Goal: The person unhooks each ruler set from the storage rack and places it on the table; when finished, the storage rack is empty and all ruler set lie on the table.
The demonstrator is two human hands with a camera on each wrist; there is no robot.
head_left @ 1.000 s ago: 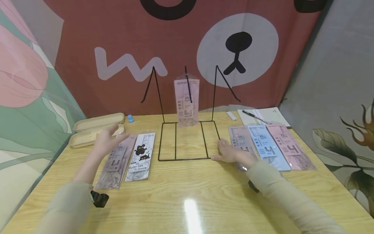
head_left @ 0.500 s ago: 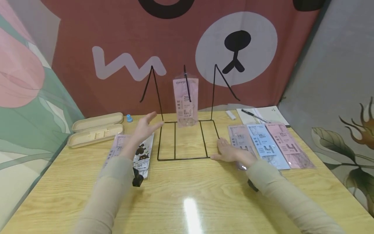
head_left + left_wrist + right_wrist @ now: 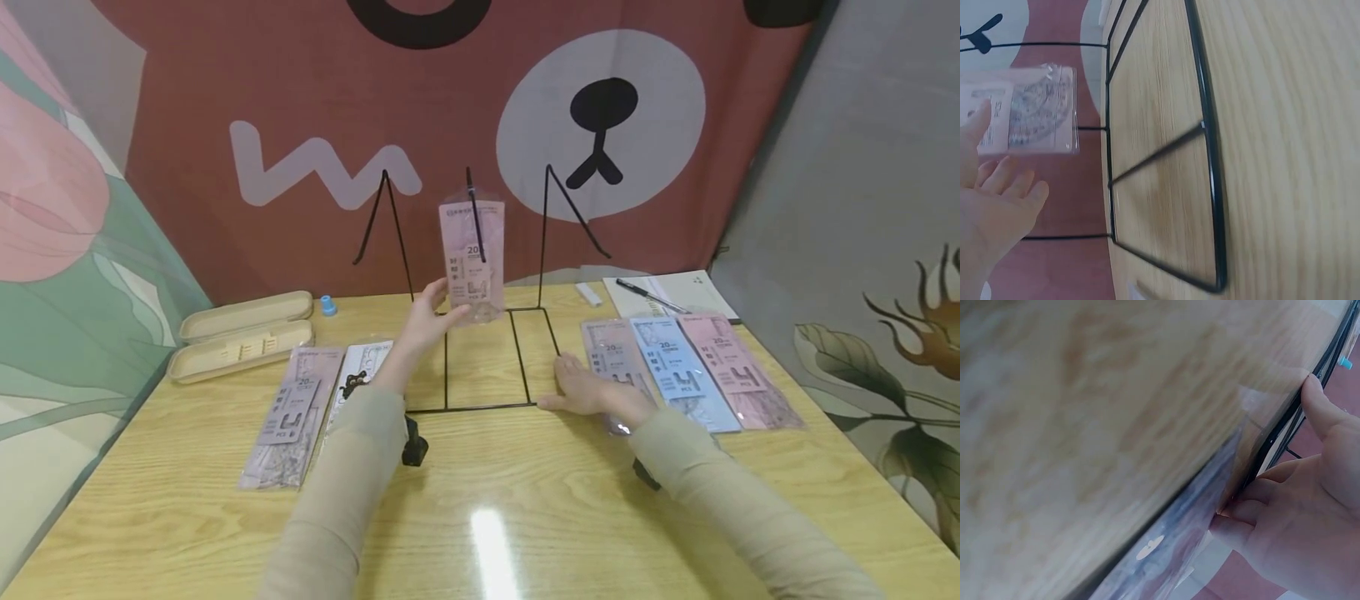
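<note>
A black wire display rack [image 3: 487,407] stands on the wooden table, with a pink ruler-set package [image 3: 459,237] hanging from its middle arm. My left hand [image 3: 424,323] is at the package's lower left edge, thumb and fingers spread apart. In the left wrist view, the thumb overlaps the package [image 3: 1041,119] while the fingers stay below it. My right hand [image 3: 587,388] holds the rack's front right corner down. In the right wrist view, that hand's thumb [image 3: 1319,403] lies at the wire and its other fingers bend against the base.
Purple [image 3: 292,408] and white ruler-set packages [image 3: 365,357] lie at left. Purple [image 3: 611,350], blue [image 3: 671,358] and pink packages [image 3: 731,358] lie at right. Behind are an open beige case [image 3: 240,354], blue cap [image 3: 328,306], eraser [image 3: 588,294] and pen [image 3: 645,293].
My left hand has swept right from above the left packages to the hanging package. The right hand has stayed on the rack's corner.
</note>
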